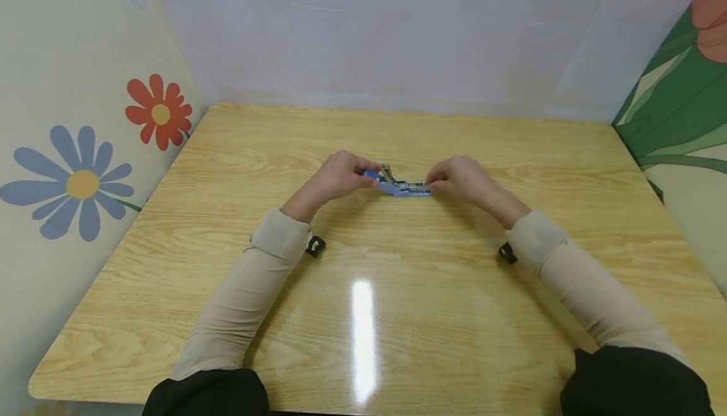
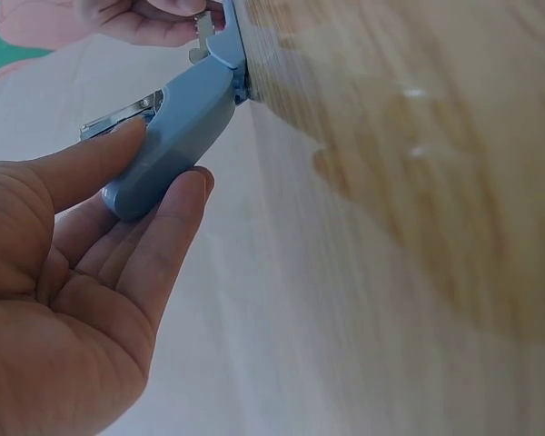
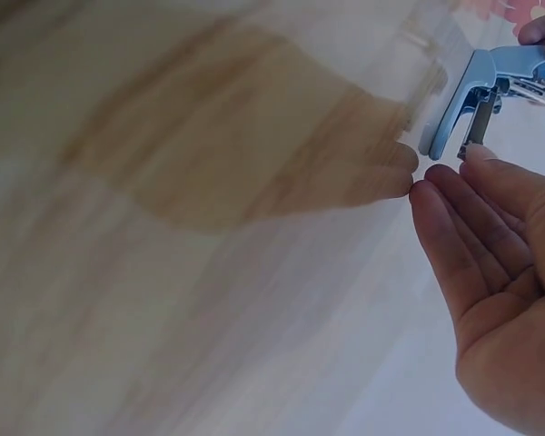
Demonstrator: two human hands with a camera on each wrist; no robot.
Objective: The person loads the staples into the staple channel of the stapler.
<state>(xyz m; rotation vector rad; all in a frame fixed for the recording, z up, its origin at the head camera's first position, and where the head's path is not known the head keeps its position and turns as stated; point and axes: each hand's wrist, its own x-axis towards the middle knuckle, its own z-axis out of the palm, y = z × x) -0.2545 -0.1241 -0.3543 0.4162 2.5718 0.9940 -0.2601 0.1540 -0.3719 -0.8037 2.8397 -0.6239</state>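
1. Gripping one blue stapler [image 1: 404, 190], just off the head view's centre toward three o'clock, are two hands: left hand [image 1: 341, 176] at its nine o'clock end, right hand [image 1: 462, 176] at its three. Two beige sleeves [image 1: 250, 296] run in from seven and four o'clock, two small black devices [image 1: 315, 247] beside the cuffs. One wooden table [image 1: 443, 296] spreads beneath, shiny, one white glare streak [image 1: 363, 340] at six. One pale backdrop [image 1: 397, 43] fills twelve; painted walls show one blue flower [image 1: 82, 184] at nine, one red flower [image 1: 160, 114] at ten, one coral bloom [image 1: 712, 37] at two.

2. Left wrist view: the stapler slants at ten to eleven o'clock, its near end clasped between thumb and fingers of the left hand, at eight. One narrow metal bar [image 2: 203, 34] juts out by the right hand, at eleven. Wood grain takes three o'clock.

3. Right wrist view: stapler at two o'clock, right hand at four, fingers pressed together, thumb joining them to pinch the bar's tip. Whether the base touches wood, can't tell.
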